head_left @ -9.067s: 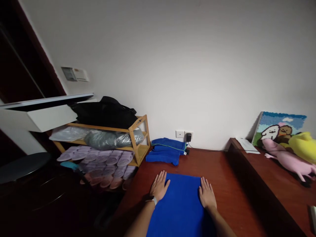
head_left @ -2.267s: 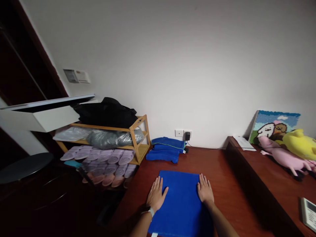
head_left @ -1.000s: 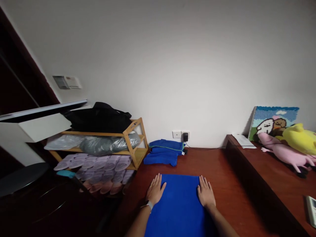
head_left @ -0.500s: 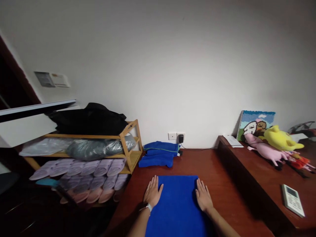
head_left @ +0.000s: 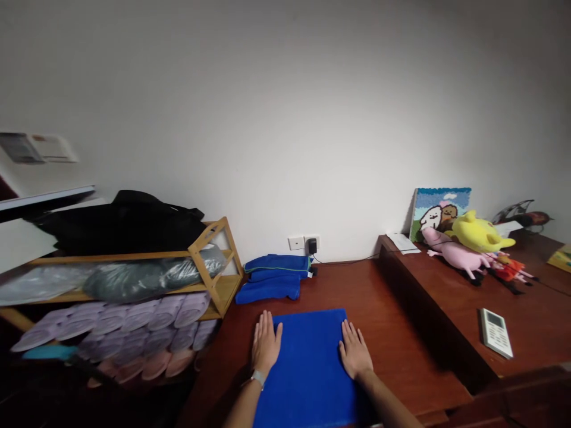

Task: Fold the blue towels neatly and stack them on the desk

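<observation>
Blue towel (head_left: 310, 368) flat toward tabletop's (head_left: 390, 321) near edge, long axis seemingly running toward back edge. I see left hand (head_left: 266, 345) and right hand (head_left: 355, 351) equally near: palms down, fingers extended, gripping nothing, on opposite side edges.

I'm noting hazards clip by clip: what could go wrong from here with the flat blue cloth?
The left hand and right hand lie at opposite side edges of the flat blue cloth, so uneven pressure might skew or wrinkle it. Sliding it toward the wall could bump the folded blue cloths, and these sit near the black plug, whose cable might get snagged.
</observation>
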A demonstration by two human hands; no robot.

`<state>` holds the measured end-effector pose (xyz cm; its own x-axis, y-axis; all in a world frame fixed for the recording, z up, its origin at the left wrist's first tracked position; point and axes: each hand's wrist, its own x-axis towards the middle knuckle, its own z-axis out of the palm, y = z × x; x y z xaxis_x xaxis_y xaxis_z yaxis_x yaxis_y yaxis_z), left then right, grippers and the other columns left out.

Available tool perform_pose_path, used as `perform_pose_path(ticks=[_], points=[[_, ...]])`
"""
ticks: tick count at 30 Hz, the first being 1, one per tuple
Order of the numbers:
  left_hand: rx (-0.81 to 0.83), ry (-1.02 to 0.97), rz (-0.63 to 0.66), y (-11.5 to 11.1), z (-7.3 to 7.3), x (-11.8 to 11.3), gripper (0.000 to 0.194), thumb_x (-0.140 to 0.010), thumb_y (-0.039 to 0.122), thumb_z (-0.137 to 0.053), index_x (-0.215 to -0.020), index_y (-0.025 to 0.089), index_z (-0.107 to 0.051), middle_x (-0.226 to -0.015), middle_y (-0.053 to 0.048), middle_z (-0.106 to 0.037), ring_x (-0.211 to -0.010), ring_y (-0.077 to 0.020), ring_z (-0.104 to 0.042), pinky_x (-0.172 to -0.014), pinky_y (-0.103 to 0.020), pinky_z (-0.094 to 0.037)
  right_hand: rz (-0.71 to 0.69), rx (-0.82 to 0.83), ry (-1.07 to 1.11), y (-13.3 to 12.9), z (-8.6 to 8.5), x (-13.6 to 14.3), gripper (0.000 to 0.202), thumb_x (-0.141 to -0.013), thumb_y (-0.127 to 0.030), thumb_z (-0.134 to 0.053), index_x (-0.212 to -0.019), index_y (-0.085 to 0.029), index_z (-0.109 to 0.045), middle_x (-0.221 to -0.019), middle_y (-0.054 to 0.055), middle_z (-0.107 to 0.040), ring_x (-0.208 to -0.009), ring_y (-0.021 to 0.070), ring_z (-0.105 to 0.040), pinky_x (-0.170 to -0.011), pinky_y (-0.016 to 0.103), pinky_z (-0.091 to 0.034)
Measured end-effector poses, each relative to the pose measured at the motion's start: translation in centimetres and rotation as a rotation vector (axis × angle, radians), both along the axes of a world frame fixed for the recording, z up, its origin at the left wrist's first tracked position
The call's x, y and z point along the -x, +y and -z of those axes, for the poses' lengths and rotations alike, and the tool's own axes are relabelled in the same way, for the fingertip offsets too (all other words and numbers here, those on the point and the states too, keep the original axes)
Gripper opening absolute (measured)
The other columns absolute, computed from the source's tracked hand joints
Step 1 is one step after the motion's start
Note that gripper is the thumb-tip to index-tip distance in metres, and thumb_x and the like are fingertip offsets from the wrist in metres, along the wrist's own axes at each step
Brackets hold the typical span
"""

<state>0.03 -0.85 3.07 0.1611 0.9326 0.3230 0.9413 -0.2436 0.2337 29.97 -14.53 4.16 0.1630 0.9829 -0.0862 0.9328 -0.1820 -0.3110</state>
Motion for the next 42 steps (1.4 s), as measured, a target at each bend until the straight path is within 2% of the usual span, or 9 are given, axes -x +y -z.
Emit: perform_pose_path(ticks=[3, 6, 10, 13, 19, 23, 28, 36, 42], points=[[0.007, 0.012, 0.214, -3.5, -1.2, -5.5, 0.069, -0.106, 0.052, -0.019, -0.16, 0.011, -0.03, -0.168, -0.014, -0.029, -0.156, -0.0268, -0.024, -0.128, -0.048, -0.025, 0.006, -0.001, 0.002, -0.1, 0.0, 0.0, 0.067, -0.102, -0.042, -0.018, -0.164, -0.016, -0.013, -0.171, 0.0, -0.011, -0.158, 0.0175, -0.005, -0.129, 0.039, -0.002], [0.1, 0.05, 0.525, -8.0, -0.7, -12.1, 0.065, -0.106, 0.053, -0.024, -0.162, 0.019, -0.028, -0.169, -0.008, -0.027, -0.156, -0.0237, -0.025, -0.128, -0.046, -0.027, -0.018, 0.009, -0.006, -0.2, 0.0, -0.1, 0.067, -0.102, -0.042, -0.019, -0.163, -0.016, -0.016, -0.17, 0.001, -0.011, -0.158, 0.0184, -0.006, -0.129, 0.041, -0.003], [0.196, 0.034, 0.582, -11.6, 1.3, -16.3, 0.065, -0.106, 0.05, -0.022, -0.163, 0.019, -0.023, -0.168, -0.009, -0.026, -0.156, -0.0236, -0.024, -0.128, -0.046, -0.027, -0.065, 0.031, -0.042, -0.3, 0.1, -0.2, 0.066, -0.101, -0.041, -0.021, -0.163, -0.016, -0.022, -0.17, 0.002, -0.01, -0.158, 0.0202, -0.005, -0.129, 0.042, -0.004], [0.193, 0.045, 0.487, -11.6, 2.1, -13.8, 0.067, -0.105, 0.052, -0.024, -0.162, 0.018, -0.024, -0.168, -0.011, -0.026, -0.156, -0.0264, -0.024, -0.128, -0.051, -0.026, -0.026, 0.012, -0.034, -0.3, 0.1, -0.1, 0.067, -0.102, -0.041, -0.016, -0.163, -0.014, -0.016, -0.17, 0.001, -0.01, -0.158, 0.0184, -0.006, -0.129, 0.04, -0.005], [0.166, 0.106, 0.146, -9.6, 2.4, -1.5, 0.073, -0.102, 0.062, -0.025, -0.162, 0.019, -0.027, -0.167, -0.01, -0.029, -0.155, -0.0288, -0.027, -0.127, -0.054, -0.026, -0.012, 0.005, -0.02, -0.3, 0.3, 0.0, 0.068, -0.102, -0.044, -0.016, -0.164, -0.016, -0.015, -0.171, 0.0, -0.01, -0.158, 0.0174, -0.007, -0.129, 0.039, -0.004], [0.134, 0.129, 0.063, -9.9, 2.7, 3.0, 0.078, -0.101, 0.065, -0.025, -0.16, 0.014, -0.03, -0.167, -0.011, -0.027, -0.155, -0.0274, -0.027, -0.127, -0.05, -0.026, 0.001, 0.006, -0.029, -0.1, 0.3, 0.1, 0.068, -0.102, -0.044, -0.015, -0.164, -0.014, -0.013, -0.171, 0.001, -0.011, -0.158, 0.0176, -0.006, -0.129, 0.04, -0.003], [0.103, 0.121, 0.063, -10.2, 2.7, 2.9, 0.078, -0.101, 0.065, -0.025, -0.161, 0.016, -0.029, -0.167, -0.011, -0.029, -0.155, -0.0278, -0.028, -0.127, -0.05, -0.027, -0.006, 0.069, -0.026, -0.5, -0.7, 0.3, 0.068, -0.102, -0.043, -0.015, -0.164, -0.013, -0.014, -0.171, 0.001, -0.01, -0.158, 0.0189, -0.007, -0.128, 0.041, -0.005], [0.092, 0.103, 0.078, -9.9, 2.4, 2.5, 0.076, -0.1, 0.061, -0.027, -0.16, 0.015, -0.032, -0.166, -0.012, -0.032, -0.154, -0.0288, -0.029, -0.127, -0.051, -0.025, 0.041, -0.005, -0.018, -7.1, -0.5, 1.6, 0.068, -0.103, -0.047, -0.013, -0.164, -0.017, -0.016, -0.17, -0.002, -0.011, -0.158, 0.0181, -0.007, -0.129, 0.04, -0.008], [0.12, 0.155, 0.069, -10.0, 1.5, 2.2, 0.076, -0.1, 0.06, -0.024, -0.159, 0.012, -0.034, -0.167, -0.013, -0.031, -0.155, -0.0266, -0.027, -0.127, -0.048, -0.024, 0.045, -0.001, 0.004, -9.0, -0.5, 1.4, 0.067, -0.104, -0.046, -0.015, -0.164, -0.018, -0.014, -0.171, -0.002, -0.009, -0.158, 0.0189, -0.007, -0.129, 0.039, -0.008]])
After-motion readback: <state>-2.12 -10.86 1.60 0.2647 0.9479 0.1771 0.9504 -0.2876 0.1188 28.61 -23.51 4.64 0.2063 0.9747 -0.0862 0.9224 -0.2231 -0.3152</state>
